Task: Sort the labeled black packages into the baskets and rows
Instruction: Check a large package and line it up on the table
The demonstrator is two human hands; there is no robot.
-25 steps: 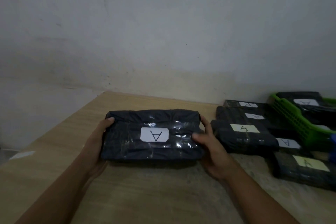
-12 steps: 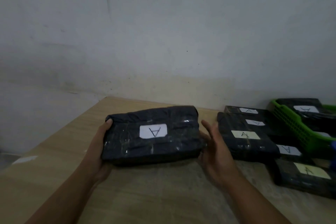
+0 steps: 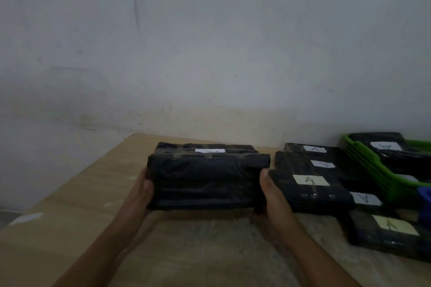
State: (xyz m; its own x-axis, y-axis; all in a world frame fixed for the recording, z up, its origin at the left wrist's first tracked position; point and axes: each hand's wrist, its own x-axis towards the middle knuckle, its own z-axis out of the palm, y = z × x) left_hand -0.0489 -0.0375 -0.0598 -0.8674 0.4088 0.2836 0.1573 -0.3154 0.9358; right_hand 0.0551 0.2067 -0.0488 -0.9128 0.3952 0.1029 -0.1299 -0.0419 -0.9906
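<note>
Black packages (image 3: 207,179) (white labels (image 3: 210,151)), green basket (image 3: 373,168)

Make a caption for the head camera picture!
Left hand and right hand hold a black package beside other A-labeled packages.

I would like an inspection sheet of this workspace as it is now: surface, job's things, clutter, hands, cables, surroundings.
Surface: pale wooden table, whitish marks on it.
Job's things: held package, tilted, white label on top; packages labeled A lie in rows at its right; green basket holds more.
Clutter: blue object at the right edge, unclear; white scrap near the table's left edge.
Hands: left hand and right hand grip the held package's ends.
Cables: nothing seen.
Surroundings: stained whitish wall behind.
</note>
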